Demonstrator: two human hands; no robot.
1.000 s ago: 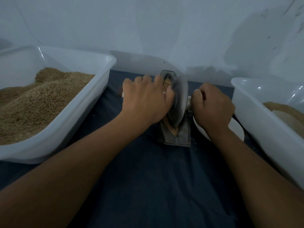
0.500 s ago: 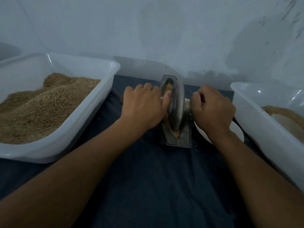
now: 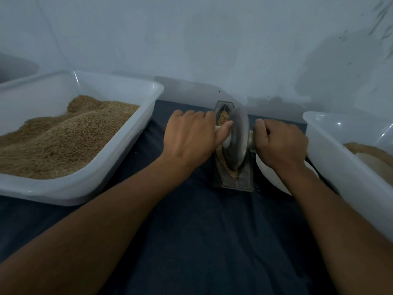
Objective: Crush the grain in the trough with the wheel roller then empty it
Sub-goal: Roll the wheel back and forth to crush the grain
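Head view shows the wheel roller (image 3: pixel 238 138) standing on edge in the trough (image 3: pixel 234 179), a narrow metal channel lying lengthwise away from the person on the dark-clothed table (image 3: pixel 202 241); the disc sits about midway along it, with grain (image 3: pixel 223 117) heaped at the far end and a thinner line of it showing at the near end. The left hand (image 3: pixel 189 141) is curled over the pale axle handle on its side, the thumb lying along it close against the disc; the right hand (image 3: pixel 280 143) is fisted round the handle on the other side; both grips look firm.

The disc looks like solid metal, so it is likely heavy and rigid, and its own weight should do much of the crushing; the two handles are the sensible hold, level with each other so the wheel stays upright and does not climb the sloped wall. The rim looks smooth and could skid on loose kernels rather than roll; steady downward pressure would help. The trough is probably stiff and weighty too, yet narrow enough that it might tip or slide on the cloth; for emptying, lifting it by its base ends seems safest.

A large white tub (image 3: pixel 127 150) of grain stands to the left; a second white tub (image 3: pixel 340 167) holding some grain stands to the right; a white bowl (image 3: pixel 274 177) lies just beside the trough, partly under the right wrist.
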